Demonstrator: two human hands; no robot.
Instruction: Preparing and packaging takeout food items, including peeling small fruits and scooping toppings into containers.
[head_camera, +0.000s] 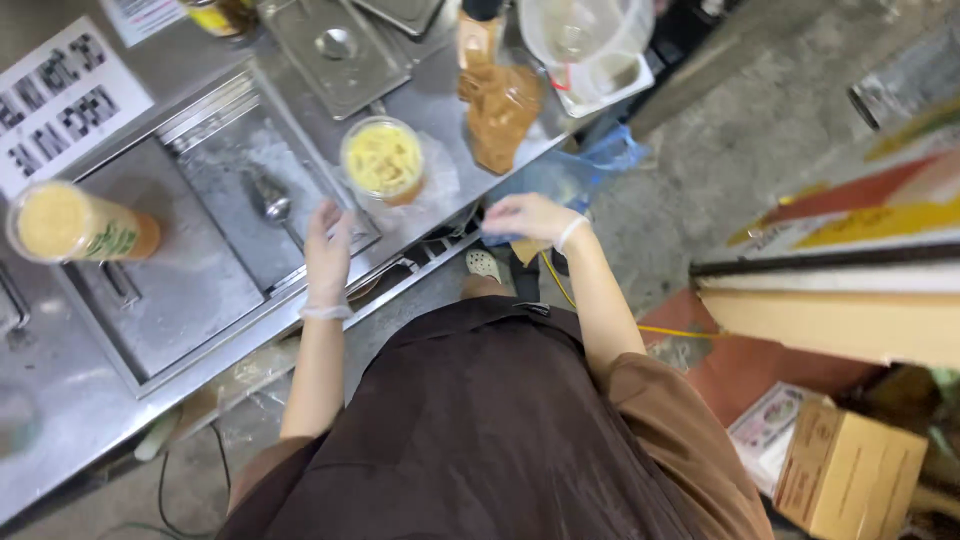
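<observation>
Reaching left hand (328, 250) near yellow drink cup (383, 160), right hand (530, 217) grip hidden

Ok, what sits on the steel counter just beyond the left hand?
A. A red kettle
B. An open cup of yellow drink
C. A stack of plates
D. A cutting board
B: the open cup of yellow drink stands on the steel counter just past the left hand.
</observation>
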